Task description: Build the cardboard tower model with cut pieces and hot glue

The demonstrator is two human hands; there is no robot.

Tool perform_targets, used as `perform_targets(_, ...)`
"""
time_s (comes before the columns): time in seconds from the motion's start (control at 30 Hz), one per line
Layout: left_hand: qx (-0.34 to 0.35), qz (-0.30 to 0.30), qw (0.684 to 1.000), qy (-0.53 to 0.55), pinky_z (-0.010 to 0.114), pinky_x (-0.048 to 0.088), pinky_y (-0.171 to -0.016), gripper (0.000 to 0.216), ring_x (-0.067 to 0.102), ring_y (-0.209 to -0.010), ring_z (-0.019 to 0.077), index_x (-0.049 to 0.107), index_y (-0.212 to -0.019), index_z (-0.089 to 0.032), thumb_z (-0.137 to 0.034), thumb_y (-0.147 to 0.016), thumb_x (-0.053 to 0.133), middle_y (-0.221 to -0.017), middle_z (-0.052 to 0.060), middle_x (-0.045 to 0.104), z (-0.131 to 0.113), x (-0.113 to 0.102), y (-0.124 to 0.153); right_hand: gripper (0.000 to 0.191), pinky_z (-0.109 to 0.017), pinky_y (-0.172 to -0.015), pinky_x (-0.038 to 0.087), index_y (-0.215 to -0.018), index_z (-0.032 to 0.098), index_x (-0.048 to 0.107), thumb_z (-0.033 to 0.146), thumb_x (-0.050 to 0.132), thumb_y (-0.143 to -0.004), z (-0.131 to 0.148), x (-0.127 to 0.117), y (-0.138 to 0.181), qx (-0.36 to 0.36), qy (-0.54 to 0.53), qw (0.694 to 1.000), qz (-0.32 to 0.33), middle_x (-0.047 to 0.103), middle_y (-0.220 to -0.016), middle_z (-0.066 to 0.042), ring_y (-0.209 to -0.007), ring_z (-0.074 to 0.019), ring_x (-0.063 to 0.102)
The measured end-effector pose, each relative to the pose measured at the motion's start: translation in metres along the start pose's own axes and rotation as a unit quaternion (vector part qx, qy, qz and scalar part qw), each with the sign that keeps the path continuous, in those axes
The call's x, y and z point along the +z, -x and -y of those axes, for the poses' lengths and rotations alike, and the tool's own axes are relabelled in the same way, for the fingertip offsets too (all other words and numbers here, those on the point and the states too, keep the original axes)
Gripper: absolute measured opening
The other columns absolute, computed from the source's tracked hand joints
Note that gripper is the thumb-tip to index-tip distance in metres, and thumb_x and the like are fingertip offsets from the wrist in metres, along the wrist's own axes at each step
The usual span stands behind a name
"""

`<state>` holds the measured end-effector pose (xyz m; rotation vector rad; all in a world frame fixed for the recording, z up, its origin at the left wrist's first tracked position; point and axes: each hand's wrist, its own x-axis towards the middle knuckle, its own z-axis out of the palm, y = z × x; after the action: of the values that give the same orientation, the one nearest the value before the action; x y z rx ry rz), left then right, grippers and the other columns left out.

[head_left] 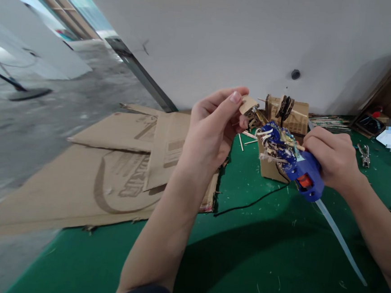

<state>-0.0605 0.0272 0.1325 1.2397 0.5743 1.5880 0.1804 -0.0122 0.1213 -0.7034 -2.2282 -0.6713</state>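
Between thumb and fingers, my left hand (219,121) pinches a small piece of cardboard (248,104). My right hand (332,157) is wrapped round the handle of a blue hot glue gun (292,158), its front crusted with dried glue and scraps. The gun's nozzle points left and up, at or very near the lower edge of the cardboard piece; whether they touch I cannot tell. A long translucent glue stick (342,241) sticks out of the gun's back end. Behind the gun stands a cardboard construction (297,116) with round corrugated discs (285,107) on it.
Large cardboard sheets (122,177) overhang the left side of the green table (241,258). A black cord (252,205) runs under the gun. Pliers (364,155), thin sticks (331,122) and a cardboard box (386,89) lie at the right, beside a grey wall (231,41).
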Motion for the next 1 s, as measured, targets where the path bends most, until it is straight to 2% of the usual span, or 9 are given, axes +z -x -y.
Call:
perform_targets(0.27,-0.008,-0.049,0.998,-0.027,0.019,0.047,-0.050,0.002,0.056,-0.054,0.0058,0.081,-0.084,-0.026,-0.026,-0.083,0.083,-0.070,-0.002,0.064,-0.006,0.009,0.005,0.025,-0.029,-0.052,0.023,-0.077,0.020,0.052,0.017,0.042,-0.099,0.002,-0.002,-0.001,-0.018,-0.008,1.000,0.020,0.053,-0.075,-0.003,-0.059,-0.0132,0.038)
perform_targets(0.53,-0.025,-0.064,0.998,0.001,0.018,0.043,-0.044,0.005,0.053,-0.049,0.0032,0.081,-0.080,-0.022,-0.020,-0.085,0.079,-0.068,-0.002,0.060,-0.010,0.015,0.006,0.023,-0.030,-0.052,0.022,-0.075,0.021,0.050,0.015,0.044,-0.097,0.000,-0.002,0.000,0.006,-0.005,0.999,0.041,0.053,-0.075,-0.003,-0.058,-0.0132,0.036)
perform_targets(0.67,-0.028,-0.062,0.998,-0.005,0.020,0.041,-0.043,0.003,0.051,-0.048,0.0037,0.081,-0.080,-0.023,-0.024,-0.081,0.084,-0.068,-0.002,0.060,-0.009,0.014,0.005,0.023,-0.029,-0.052,0.023,-0.076,0.020,0.051,0.014,0.044,-0.096,-0.001,-0.002,0.000,-0.006,-0.012,1.000,0.027,0.053,-0.075,-0.002,-0.059,-0.0130,0.036)
perform_targets(0.8,-0.002,-0.044,0.999,-0.016,0.024,0.038,-0.043,0.018,0.051,-0.053,0.0066,0.082,-0.082,-0.026,-0.039,-0.073,0.091,-0.070,0.000,0.063,-0.003,0.008,0.002,0.024,-0.029,-0.051,0.022,-0.076,0.019,0.053,0.014,0.043,-0.097,0.000,-0.001,-0.001,-0.019,-0.014,1.000,0.012,0.053,-0.074,-0.002,-0.058,-0.0128,0.035)
perform_targets(0.9,0.013,-0.026,0.999,-0.034,0.029,0.038,-0.045,0.021,0.052,-0.056,0.0092,0.082,-0.086,-0.029,-0.045,-0.075,0.089,-0.072,0.000,0.065,0.000,0.003,0.000,0.024,-0.029,-0.051,0.022,-0.076,0.019,0.053,0.015,0.043,-0.097,0.000,-0.001,-0.001,-0.013,-0.009,1.000,0.022,0.054,-0.074,-0.002,-0.058,-0.0127,0.035)
perform_targets(1.0,0.010,-0.028,0.999,-0.042,0.030,0.037,-0.045,0.018,0.051,-0.054,0.0092,0.081,-0.086,-0.029,-0.045,-0.077,0.087,-0.071,0.000,0.065,0.001,0.002,0.001,0.023,-0.030,-0.052,0.022,-0.076,0.020,0.053,0.015,0.044,-0.096,0.000,-0.002,0.000,-0.003,-0.009,0.999,0.036,0.054,-0.075,-0.003,-0.058,-0.0129,0.037)
